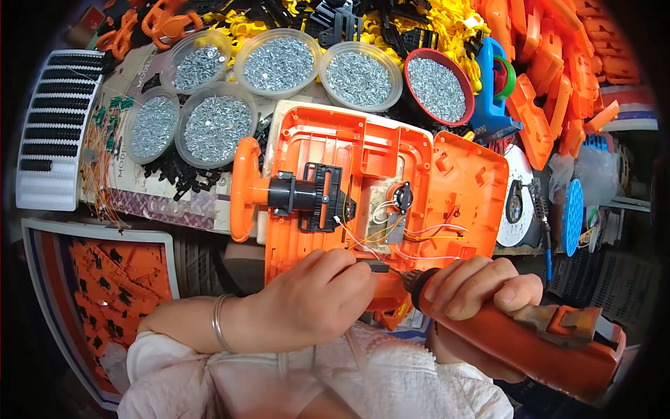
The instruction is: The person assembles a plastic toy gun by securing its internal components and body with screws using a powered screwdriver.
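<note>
My right hand (481,290) grips an orange electric screwdriver (558,342), whose bit points left at the near edge of an orange plastic toy housing (363,160). My left hand (324,293) rests against that near edge, fingers pinched next to the bit tip; whether it holds a screw is hidden. On the housing sit a black bracket (317,197), a small black round part (403,197) and thin coloured wires (426,234). An orange steering wheel (246,187) sticks out of its left side.
Several clear bowls of silver screws (279,63) and a red bowl of screws (438,87) stand behind the housing. Piles of orange, yellow and black plastic parts fill the back and right. A white ribbed grille (59,126) lies left; a crate of orange parts (105,279) sits lower left.
</note>
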The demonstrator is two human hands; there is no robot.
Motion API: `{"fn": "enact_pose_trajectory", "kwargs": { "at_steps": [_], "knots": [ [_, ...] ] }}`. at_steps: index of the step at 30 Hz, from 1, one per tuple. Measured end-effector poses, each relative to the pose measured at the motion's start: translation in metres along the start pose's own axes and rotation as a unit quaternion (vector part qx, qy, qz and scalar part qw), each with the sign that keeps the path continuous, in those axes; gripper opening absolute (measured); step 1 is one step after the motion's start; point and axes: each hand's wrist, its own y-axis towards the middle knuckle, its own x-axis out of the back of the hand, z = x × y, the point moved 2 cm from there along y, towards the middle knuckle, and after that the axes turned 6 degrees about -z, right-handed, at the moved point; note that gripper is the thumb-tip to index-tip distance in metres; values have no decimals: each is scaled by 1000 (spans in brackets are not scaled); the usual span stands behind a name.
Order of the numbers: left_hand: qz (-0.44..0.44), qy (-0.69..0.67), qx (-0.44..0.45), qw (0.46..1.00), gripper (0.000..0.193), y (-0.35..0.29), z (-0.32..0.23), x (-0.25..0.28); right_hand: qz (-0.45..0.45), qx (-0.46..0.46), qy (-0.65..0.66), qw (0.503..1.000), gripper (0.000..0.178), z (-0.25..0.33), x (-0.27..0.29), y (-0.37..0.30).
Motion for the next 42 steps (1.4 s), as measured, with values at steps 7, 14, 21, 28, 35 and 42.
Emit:
{"fn": "enact_pose_trajectory", "kwargs": {
  "at_steps": [7,14,21,28,35,42],
  "knots": [
    [130,-180,11,975,17,16,24,19,-74,-56,3,996,92,-6,4,1],
    [-2,7,59,998,10,108,171,32,-79,-16,-32,996,97,-6,6,32],
    [65,127,44,989,13,121,187,20,-36,31,-43,998,90,-15,5,45],
    [113,88,58,988,12,130,193,15,-44,22,-4,999,91,-17,11,50],
    [153,99,10,983,13,131,190,14,-90,-8,-53,995,101,-9,6,46],
    [39,-9,2,999,12,116,117,28,-108,-9,-25,994,102,7,4,37]
  ]
}}
